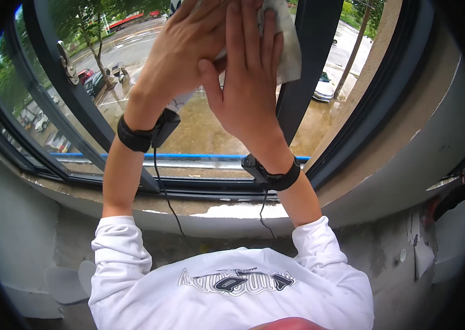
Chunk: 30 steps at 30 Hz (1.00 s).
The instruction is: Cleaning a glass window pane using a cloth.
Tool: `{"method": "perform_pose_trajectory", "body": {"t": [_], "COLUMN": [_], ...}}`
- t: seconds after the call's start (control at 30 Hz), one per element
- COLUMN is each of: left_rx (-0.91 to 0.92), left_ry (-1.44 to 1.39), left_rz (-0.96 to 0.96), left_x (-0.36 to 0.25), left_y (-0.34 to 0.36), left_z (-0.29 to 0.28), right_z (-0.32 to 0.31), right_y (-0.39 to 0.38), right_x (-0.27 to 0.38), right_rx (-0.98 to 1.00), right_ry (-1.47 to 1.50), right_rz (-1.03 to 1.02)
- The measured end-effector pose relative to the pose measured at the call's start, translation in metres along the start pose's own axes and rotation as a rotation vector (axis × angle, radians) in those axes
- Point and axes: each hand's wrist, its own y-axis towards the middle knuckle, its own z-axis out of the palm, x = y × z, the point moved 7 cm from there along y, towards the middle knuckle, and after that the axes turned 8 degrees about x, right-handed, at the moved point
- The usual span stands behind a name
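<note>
Both hands are raised against the window pane [199, 132], far from the person's body. The right hand [249, 82] lies flat with fingers straight and close together, pressing a white cloth [290, 44] onto the glass. The left hand [185, 47] rests over the cloth's left part, fingers together, partly overlapped by the right. Black wrist straps [136, 137] circle both wrists. A dark window frame [304, 71] stands just right of the cloth.

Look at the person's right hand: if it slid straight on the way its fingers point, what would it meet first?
The right hand points up the clear window pane, pressing a white cloth. Its path leaves the picture's top edge; nothing visible blocks it.
</note>
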Motion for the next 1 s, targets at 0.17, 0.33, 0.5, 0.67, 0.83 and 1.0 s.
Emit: {"method": "perform_pose_trajectory", "body": {"t": [0.17,0.33,0.5,0.67,0.83,1.0], "left_rx": [0.006,0.064,0.231,0.313,0.193,0.040], "left_ry": [0.144,0.148,0.217,0.333,0.194,0.069], "left_rz": [-0.054,-0.189,-0.258,-0.229,-0.237,-0.220], "left_x": [0.014,-0.018,-0.061,-0.068,-0.025,0.008], "left_y": [0.022,-0.043,-0.133,-0.147,-0.099,-0.043], "left_z": [-0.013,0.038,0.113,0.121,0.073,0.005], "right_z": [-0.016,0.024,0.069,0.083,0.067,0.036], "right_y": [0.036,-0.045,-0.149,-0.171,-0.098,-0.005], "right_x": [0.007,0.005,0.015,0.024,0.024,0.032], "right_rx": [-0.070,0.110,0.335,0.318,0.207,0.055], "right_ry": [0.023,-0.028,-0.003,0.054,-0.011,-0.032], "right_rz": [0.023,0.098,0.208,0.311,0.210,0.128]}}
